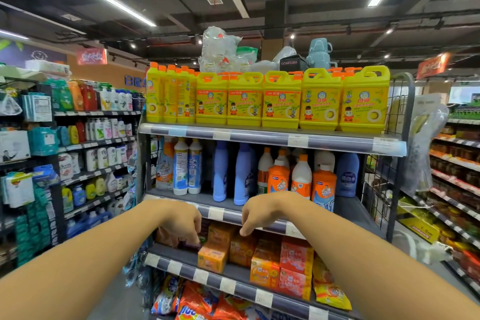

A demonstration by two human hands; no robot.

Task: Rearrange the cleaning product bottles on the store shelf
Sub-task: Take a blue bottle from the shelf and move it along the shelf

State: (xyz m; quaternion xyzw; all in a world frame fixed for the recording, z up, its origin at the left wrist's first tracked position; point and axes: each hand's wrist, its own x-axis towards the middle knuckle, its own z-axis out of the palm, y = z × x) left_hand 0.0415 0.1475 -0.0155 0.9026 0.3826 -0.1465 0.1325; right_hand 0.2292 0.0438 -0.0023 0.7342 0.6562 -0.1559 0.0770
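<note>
Both my forearms reach toward a grey end-cap shelf [259, 135]. My left hand [181, 221] hangs fingers-down in front of the third shelf, its fingertips at a small purple pack [192, 245]; whether it grips the pack I cannot tell. My right hand [259, 213] droops just below the second shelf's edge with fingers loosely curled and nothing in it. On the second shelf stand white bottles [181, 166], light-blue bottles [242, 174], orange bottles [278, 176] and a darker blue bottle [347, 175]. Yellow detergent jugs [281, 100] fill the top shelf.
Orange and red soap boxes [283, 265] sit on the third shelf, detergent bags [197, 301] below. A wire side rack [384, 184] hangs at the shelf's right. Stocked aisles run along the left [96, 143] and right [457, 189]. Bags and a blue jug [318, 53] rest on top.
</note>
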